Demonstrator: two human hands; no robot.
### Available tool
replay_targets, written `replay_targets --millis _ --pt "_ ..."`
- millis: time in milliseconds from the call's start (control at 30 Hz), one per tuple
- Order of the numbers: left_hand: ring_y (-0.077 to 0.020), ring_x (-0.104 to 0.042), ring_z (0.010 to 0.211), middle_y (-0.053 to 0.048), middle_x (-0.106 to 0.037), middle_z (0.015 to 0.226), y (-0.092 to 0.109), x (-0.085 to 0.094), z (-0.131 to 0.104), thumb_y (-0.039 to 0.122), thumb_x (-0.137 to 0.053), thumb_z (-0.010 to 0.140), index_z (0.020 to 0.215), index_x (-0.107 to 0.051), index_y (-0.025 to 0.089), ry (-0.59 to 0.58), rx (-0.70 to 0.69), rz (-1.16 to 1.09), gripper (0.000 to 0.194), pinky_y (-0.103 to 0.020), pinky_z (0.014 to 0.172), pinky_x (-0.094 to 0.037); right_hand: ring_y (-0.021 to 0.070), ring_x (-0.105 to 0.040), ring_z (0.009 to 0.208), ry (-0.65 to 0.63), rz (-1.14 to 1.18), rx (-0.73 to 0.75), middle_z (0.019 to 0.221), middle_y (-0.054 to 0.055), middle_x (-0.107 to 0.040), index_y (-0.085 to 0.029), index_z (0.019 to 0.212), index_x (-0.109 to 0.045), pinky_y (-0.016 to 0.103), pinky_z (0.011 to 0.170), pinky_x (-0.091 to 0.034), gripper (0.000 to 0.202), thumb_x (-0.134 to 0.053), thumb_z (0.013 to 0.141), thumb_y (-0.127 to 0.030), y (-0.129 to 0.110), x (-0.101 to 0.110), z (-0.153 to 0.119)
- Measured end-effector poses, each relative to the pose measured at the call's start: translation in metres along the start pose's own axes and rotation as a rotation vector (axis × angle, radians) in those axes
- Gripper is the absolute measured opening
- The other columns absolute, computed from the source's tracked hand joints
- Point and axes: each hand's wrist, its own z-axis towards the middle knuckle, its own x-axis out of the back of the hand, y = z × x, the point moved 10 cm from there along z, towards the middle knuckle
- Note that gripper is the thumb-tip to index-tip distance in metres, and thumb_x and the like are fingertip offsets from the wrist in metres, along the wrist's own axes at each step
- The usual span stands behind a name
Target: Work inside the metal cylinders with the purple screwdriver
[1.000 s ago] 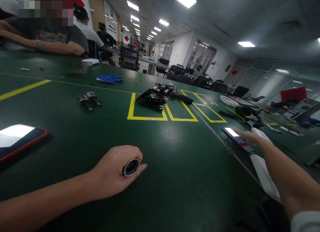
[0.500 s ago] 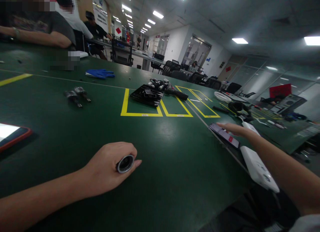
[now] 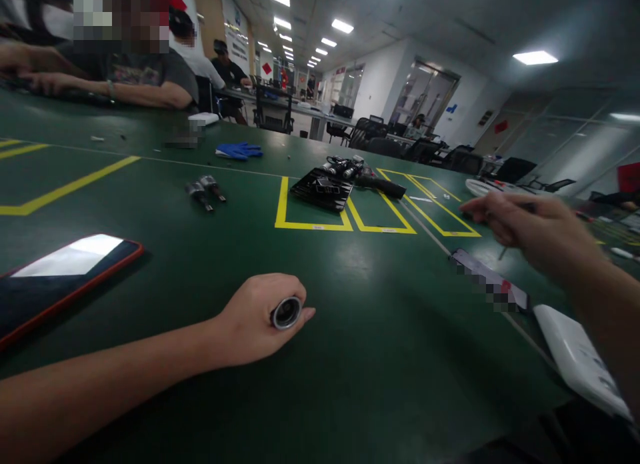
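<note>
Wrapped in the fingers of my left hand (image 3: 265, 317) is a dark cylinder (image 3: 287, 313) with a silver ring at its open end, facing me. My right hand (image 3: 530, 231) is raised at the right, blurred, its fingers pinched together; a thin dark thing seems to show between them, too unclear to name. Below that hand a phone (image 3: 487, 277) lies on the green table (image 3: 370, 357). A white device (image 3: 580, 357) sits under my right forearm. Two metal-and-black connectors (image 3: 206, 192) lie beyond my left hand.
Yellow tape frames (image 3: 315, 227) mark the table, with a black striped packet (image 3: 320, 189) and a black-handled tool (image 3: 383, 184) on them. Farther back lies a blue glove (image 3: 239, 151). A red-edged phone (image 3: 70, 277) is at the left. A person (image 3: 145, 77) sits across the table.
My right hand has risen off the phone at the right and its fingers have closed. The view has turned left, so table items appear farther right. My left hand still grips the cylinder.
</note>
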Motion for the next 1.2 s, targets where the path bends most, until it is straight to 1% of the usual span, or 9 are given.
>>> replay_targets --millis 33,100,200,300,500,767,867,967,1200 --pt "-0.0067 -0.045 0.052 0.003 -0.051 0.059 0.001 0.001 0.000 0.023 -0.053 0.079 0.066 -0.051 0.014 0.008 0.001 -0.008 0.016 -0.019 0.050 -0.036 0.0215 -0.058 0.073 0.103 0.128 0.069 0.099 0.011 -0.060 -0.024 0.106 -0.053 0.036 0.059 -0.045 0.062 -0.005 0.086 -0.058 -0.030 0.009 -0.011" --pt "-0.0069 -0.046 0.053 0.003 -0.051 0.060 0.003 0.003 0.000 0.022 -0.055 0.078 0.067 -0.051 0.014 0.020 0.003 -0.025 0.014 -0.018 0.050 -0.037 0.0184 -0.057 0.065 0.271 0.678 0.300 0.078 0.008 -0.062 -0.022 0.077 -0.062 0.033 0.057 -0.043 0.056 -0.023 0.084 -0.061 -0.088 0.024 -0.041" --pt "-0.0073 -0.047 0.053 0.003 -0.052 0.061 0.002 0.008 -0.002 0.022 -0.057 0.077 0.069 -0.051 0.014 0.054 0.018 -0.038 0.013 -0.018 0.049 -0.037 0.0127 -0.043 0.042 0.111 0.944 0.357 0.049 0.002 -0.047 -0.024 0.073 -0.063 0.025 0.033 -0.026 0.058 -0.022 0.082 -0.064 -0.143 -0.009 -0.066" --pt "-0.0070 -0.047 0.053 0.003 -0.051 0.061 0.002 0.010 -0.004 0.021 -0.057 0.077 0.070 -0.050 0.014 0.068 0.000 -0.062 0.012 -0.018 0.048 -0.036 0.0108 -0.043 0.047 0.010 1.096 0.439 0.060 0.000 -0.049 -0.024 0.077 -0.058 0.025 0.039 -0.032 0.035 -0.038 0.086 -0.051 -0.172 -0.039 -0.080" --pt "-0.0067 -0.043 0.051 0.004 -0.046 0.058 0.003 0.011 -0.006 0.021 -0.057 0.078 0.068 -0.047 0.015 0.099 -0.027 -0.052 0.016 -0.018 0.048 -0.033 0.0097 -0.043 0.055 -0.008 0.794 0.644 0.063 -0.002 -0.047 -0.020 0.076 -0.046 0.026 0.051 -0.035 0.009 -0.051 0.080 -0.013 -0.195 -0.068 -0.088" --pt "-0.0079 -0.042 0.050 0.004 -0.046 0.057 0.005 0.006 -0.005 0.022 -0.053 0.079 0.065 -0.047 0.015 0.070 -0.064 -0.038 0.017 -0.020 0.049 -0.033 0.0115 -0.040 0.054 -0.062 0.503 0.920 0.062 0.000 -0.047 -0.019 0.081 -0.040 0.028 0.052 -0.034 0.015 -0.048 0.076 -0.008 -0.222 -0.083 -0.108" --pt "-0.0085 -0.042 0.050 0.003 -0.047 0.057 0.007 0.002 -0.005 0.023 -0.052 0.080 0.066 -0.047 0.015 0.038 -0.094 -0.040 0.017 -0.021 0.049 -0.033 0.0101 -0.038 0.051 -0.105 0.552 0.841 0.059 -0.002 -0.043 -0.019 0.076 -0.041 0.027 0.049 -0.033 0.012 -0.046 0.077 -0.008 -0.218 -0.085 -0.105" --pt "-0.0088 -0.042 0.051 0.003 -0.048 0.057 0.011 -0.001 -0.006 0.022 -0.051 0.080 0.066 -0.048 0.015 0.006 -0.125 -0.042 0.017 -0.022 0.049 -0.033 0.0080 -0.038 0.049 -0.177 0.732 0.598 0.057 -0.003 -0.041 -0.019 0.070 -0.044 0.023 0.046 -0.032 0.014 -0.045 0.082 -0.012 -0.199 -0.096 -0.088" --pt "-0.0070 -0.044 0.051 0.003 -0.049 0.058 0.005 0.005 -0.004 0.020 -0.057 0.076 0.066 -0.048 0.015 0.053 -0.049 -0.036 0.015 -0.019 0.048 -0.034 0.0069 -0.039 0.046 -0.380 1.413 0.038 0.053 -0.003 -0.048 -0.017 0.067 -0.050 0.020 0.042 -0.027 0.016 -0.054 0.080 -0.026 -0.163 -0.151 -0.062"
